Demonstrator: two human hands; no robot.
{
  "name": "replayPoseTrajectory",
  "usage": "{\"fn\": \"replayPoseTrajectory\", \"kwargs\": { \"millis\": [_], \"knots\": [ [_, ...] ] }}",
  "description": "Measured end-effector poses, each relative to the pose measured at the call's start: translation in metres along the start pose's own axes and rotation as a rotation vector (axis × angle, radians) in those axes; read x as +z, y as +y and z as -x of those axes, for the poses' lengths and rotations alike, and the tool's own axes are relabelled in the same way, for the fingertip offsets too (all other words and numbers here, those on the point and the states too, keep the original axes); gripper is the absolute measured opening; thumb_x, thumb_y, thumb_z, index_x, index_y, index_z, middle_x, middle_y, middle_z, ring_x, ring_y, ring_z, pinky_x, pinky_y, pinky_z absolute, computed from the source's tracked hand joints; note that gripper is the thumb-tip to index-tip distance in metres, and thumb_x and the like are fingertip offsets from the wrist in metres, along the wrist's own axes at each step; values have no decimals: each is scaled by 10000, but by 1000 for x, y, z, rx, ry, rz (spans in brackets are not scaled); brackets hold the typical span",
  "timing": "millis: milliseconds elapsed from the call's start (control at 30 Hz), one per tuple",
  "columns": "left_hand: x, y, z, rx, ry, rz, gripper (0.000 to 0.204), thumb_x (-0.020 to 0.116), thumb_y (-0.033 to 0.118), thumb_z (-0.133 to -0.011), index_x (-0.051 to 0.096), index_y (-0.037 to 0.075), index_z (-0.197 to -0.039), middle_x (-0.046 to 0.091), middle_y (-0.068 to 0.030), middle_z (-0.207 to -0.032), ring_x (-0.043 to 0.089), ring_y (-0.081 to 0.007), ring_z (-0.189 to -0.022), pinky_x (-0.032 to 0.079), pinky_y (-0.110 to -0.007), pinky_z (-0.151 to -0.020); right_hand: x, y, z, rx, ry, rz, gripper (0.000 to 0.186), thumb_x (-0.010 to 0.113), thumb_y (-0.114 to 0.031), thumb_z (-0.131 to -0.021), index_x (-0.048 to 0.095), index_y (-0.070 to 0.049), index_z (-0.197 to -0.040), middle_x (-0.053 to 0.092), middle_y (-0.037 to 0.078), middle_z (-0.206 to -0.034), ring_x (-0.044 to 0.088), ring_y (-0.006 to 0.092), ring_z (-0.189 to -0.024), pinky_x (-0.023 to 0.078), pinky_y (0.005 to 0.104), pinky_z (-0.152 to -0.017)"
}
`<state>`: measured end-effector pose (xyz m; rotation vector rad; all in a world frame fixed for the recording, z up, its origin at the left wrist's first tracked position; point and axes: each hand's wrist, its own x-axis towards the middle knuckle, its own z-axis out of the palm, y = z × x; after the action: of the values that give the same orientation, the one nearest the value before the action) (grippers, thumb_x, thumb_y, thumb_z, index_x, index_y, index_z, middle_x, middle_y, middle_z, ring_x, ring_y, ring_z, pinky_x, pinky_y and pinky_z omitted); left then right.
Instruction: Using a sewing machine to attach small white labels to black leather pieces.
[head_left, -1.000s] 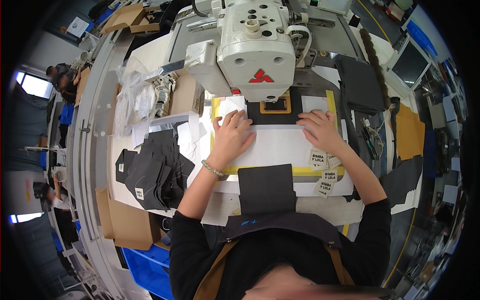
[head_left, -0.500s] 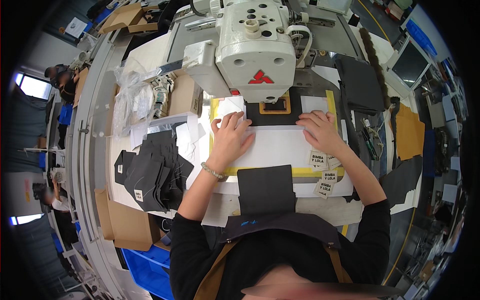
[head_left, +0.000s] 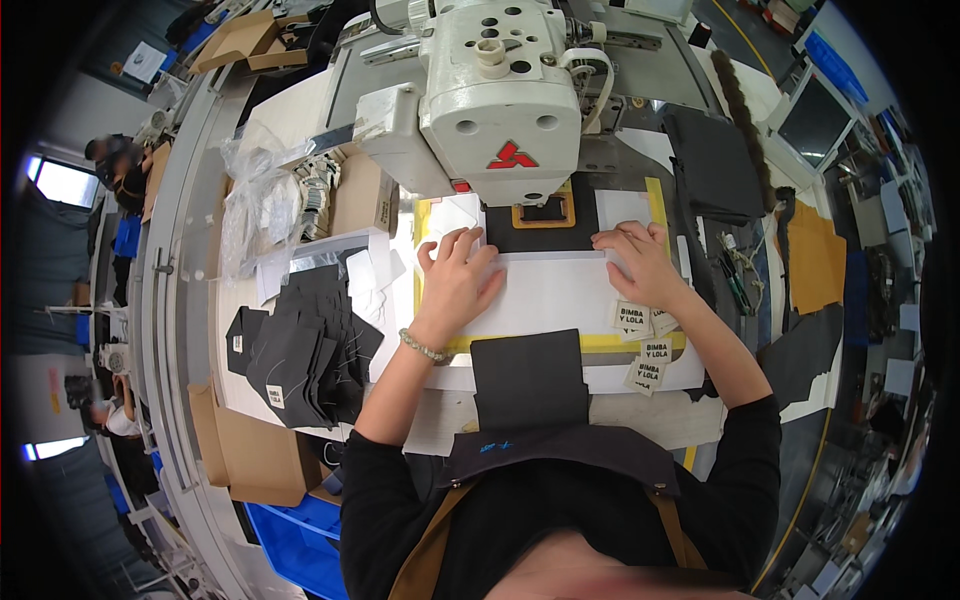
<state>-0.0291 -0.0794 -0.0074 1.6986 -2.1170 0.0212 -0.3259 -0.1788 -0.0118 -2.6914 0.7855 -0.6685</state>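
Beneath the head of a white sewing machine (head_left: 500, 120) lies a black fabric piece (head_left: 510, 238), with an orange-rimmed frame (head_left: 544, 221) pressed over its middle. The fabric rests on a white board (head_left: 555, 295) edged with yellow tape. My left hand (head_left: 455, 285) rests by the fabric's near left corner, fingers curved and apart. At the near right corner, my right hand (head_left: 645, 265) also has its fingers spread, fingertips down on the board. Neither hand grips anything. Small white printed labels (head_left: 632, 317) lie beside my right wrist. Another black fabric piece (head_left: 529, 380) lies at the near edge.
A stack of black fabric pieces (head_left: 310, 350) lies left of my left forearm. Behind it stands a cardboard box (head_left: 365, 195) of labels beside clear plastic wrap (head_left: 255, 210). Folded dark cloth (head_left: 715, 165) and a screen (head_left: 815, 120) are at the right. A blue bin (head_left: 290, 545) sits lower left.
The whole view has shifted slightly. Both hands stay in the same places on the board, and the fabric has not visibly moved.
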Motion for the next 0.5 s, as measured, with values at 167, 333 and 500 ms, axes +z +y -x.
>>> {"fn": "replayPoseTrajectory", "kwargs": {
  "millis": [167,333,500],
  "knots": [
    [1,0,0,1,7,-27,245,704,265,-794,673,132,-997,578,-83,-1237,490,-249,-1212,286,-509,-985,2,4,2,3,12,4,344,620,-99,-753,587,-131,-1094,648,5,-887,556,180,-999,274,382,-840],
    [0,1,0,6,6,-35,238,702,263,-796,678,133,-994,577,-78,-1242,490,-254,-1212,286,-516,-985,2,5,3,-12,32,7,336,613,-104,-747,597,-128,-1081,639,6,-796,558,172,-975,269,383,-833],
    [1,3,3,-2,-22,-82,272,694,267,-804,674,137,-1042,572,-67,-1283,485,-253,-1244,273,-522,-1003,1,2,3,-51,42,65,331,625,-114,-757,636,-139,-1087,690,-11,-1015,552,174,-1001,270,384,-840]
  ]
}}
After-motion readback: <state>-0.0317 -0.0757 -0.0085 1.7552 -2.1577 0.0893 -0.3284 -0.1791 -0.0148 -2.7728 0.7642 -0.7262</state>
